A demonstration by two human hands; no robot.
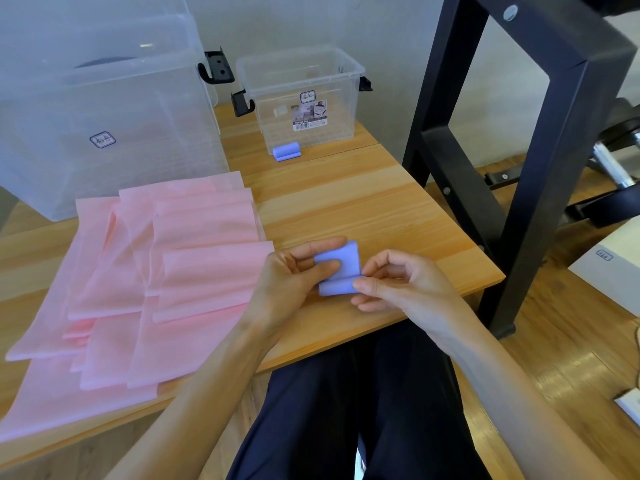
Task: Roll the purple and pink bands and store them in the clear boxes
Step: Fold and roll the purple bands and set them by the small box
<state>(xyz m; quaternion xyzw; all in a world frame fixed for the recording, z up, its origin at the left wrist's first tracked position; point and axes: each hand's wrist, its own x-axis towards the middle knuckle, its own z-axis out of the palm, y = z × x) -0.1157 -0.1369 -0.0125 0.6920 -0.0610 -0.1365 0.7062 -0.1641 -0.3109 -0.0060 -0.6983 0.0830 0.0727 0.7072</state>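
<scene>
Held above the table's (398,216) near edge between both hands: purple band (341,268), pinched by left hand (294,275) and right hand (394,282) at opposite sides.

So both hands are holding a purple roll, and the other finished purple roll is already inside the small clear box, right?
Not quite. Both the left hand and the right hand do hold a purple roll, but the other purple roll is not inside the small clear box; it lies on the table just in front of it, as the head view shows.
</scene>
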